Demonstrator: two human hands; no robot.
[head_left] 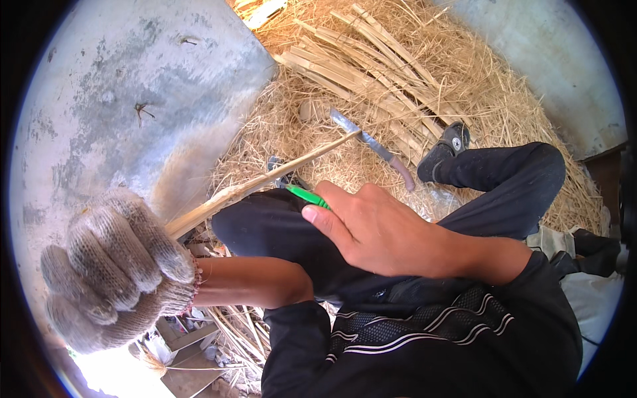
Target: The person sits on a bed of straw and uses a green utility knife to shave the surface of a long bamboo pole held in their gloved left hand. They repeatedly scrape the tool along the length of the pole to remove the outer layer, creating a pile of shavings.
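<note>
My left hand (119, 268), in a grey knitted glove, is closed around the thick end of a long split bamboo strip (247, 186). The strip slants up to the right across my bent leg. My bare right hand (371, 229) grips the green handle of a small knife (306, 196). Its short metal blade lies against or just beside the strip's middle; I cannot tell whether they touch. Beyond the strip, a large knife (371, 142) with a broad blade and brown handle lies on the shavings, the strip's thin far end passing over or near its blade.
Several split bamboo strips (371, 73) lie in a pile at the far side. Straw-like shavings (494, 86) cover the ground. A weathered wall (133, 86) rises at the left, and a pale surface (551, 53) at the far right. My shoe (446, 151) rests near the large knife's handle.
</note>
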